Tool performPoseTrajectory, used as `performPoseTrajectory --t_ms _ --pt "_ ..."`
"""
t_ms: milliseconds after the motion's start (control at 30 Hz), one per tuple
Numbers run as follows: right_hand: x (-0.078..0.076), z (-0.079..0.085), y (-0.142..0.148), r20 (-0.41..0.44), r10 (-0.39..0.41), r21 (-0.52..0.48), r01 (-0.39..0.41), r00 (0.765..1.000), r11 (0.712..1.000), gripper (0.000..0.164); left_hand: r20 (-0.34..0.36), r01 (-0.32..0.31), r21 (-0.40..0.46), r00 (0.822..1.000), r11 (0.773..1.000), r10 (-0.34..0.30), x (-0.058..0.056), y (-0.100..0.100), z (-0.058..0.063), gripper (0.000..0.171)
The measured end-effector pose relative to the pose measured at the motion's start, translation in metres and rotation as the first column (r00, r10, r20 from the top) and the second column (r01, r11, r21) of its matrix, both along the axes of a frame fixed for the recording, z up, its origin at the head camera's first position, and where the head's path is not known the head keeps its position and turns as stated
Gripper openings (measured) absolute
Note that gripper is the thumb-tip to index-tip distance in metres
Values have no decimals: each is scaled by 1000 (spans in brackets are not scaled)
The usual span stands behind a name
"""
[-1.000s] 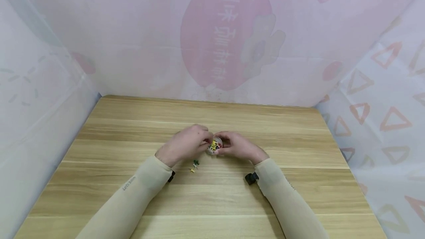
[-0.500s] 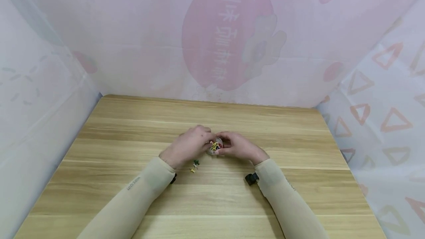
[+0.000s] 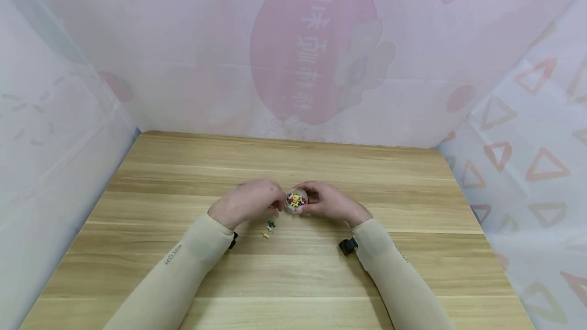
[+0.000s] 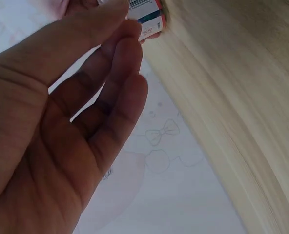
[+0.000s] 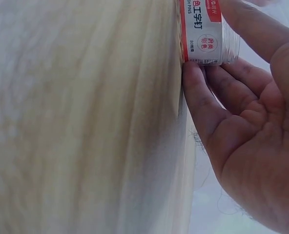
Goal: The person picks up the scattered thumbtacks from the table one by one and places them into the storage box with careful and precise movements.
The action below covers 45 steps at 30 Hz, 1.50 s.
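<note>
My right hand (image 3: 332,201) grips a small clear jar (image 5: 231,46) by its side, thumb and fingers round it. The jar stands open-topped on the table, its red-and-white label (image 5: 201,22) printed with push pins. Coloured push pins (image 3: 296,200) lie inside, yellow, red and white among them. Just left of the jar, my left hand (image 3: 249,201) is apart from it, palm turned down. Its thumb and fingertips (image 4: 130,29) are close together; whether a pin is between them is hidden. Loose push pins (image 3: 270,226), green, white and yellow, lie on the table near this hand.
The wood-grain table (image 3: 293,279) extends round both hands. Printed cloth walls (image 3: 206,65) enclose its back and sides. A black wrist strap piece (image 3: 347,246) sticks out from the right cuff, near the table.
My left hand reached at the jar's mouth, then drew back to the left, uncovering the pins inside. The right hand and jar stay in place. The loose pins look unchanged.
</note>
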State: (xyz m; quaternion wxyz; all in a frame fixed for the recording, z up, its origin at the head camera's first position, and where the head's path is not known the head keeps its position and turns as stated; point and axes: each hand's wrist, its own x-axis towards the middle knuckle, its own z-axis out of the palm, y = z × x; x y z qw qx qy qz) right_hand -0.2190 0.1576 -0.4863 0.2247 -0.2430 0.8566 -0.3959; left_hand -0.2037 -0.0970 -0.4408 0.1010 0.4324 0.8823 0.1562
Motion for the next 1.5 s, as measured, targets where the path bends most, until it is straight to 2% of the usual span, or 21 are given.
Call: performPoseTrajectory --t_ms 67,167,300,400,667,967,1167,1500 --pt "0 0 0 15 -5 -13 5 1000 1000 61 -7 28 -37 1000 999 -28 1 1 -1 10" --pt "1 0 0 36 -16 -32 17 999 999 62 11 32 -89 999 996 -32 5 3 -2 13" --pt "1 0 0 48 -20 -64 23 999 998 62 56 -17 -138 998 990 25 11 6 -4 18" --pt "1 -1 0 55 -19 -85 24 998 996 62 57 -45 -153 997 987 54 13 9 -6 19" --pt "-1 -1 1 6 2 -50 -1 1000 999 58 29 -41 -132 999 990 45 15 11 -10 22" --pt "-2 -2 2 20 3 -52 -2 1000 999 58 31 -29 -135 999 990 33 11 11 -10 23" --pt "-1 0 2 6 2 -32 -2 1000 999 58 9 -45 -70 999 997 46 4 7 -4 14" --pt "-3 -2 2 18 -4 -27 4 1000 1000 60 -123 -28 40 992 999 33 -7 2 5 17"
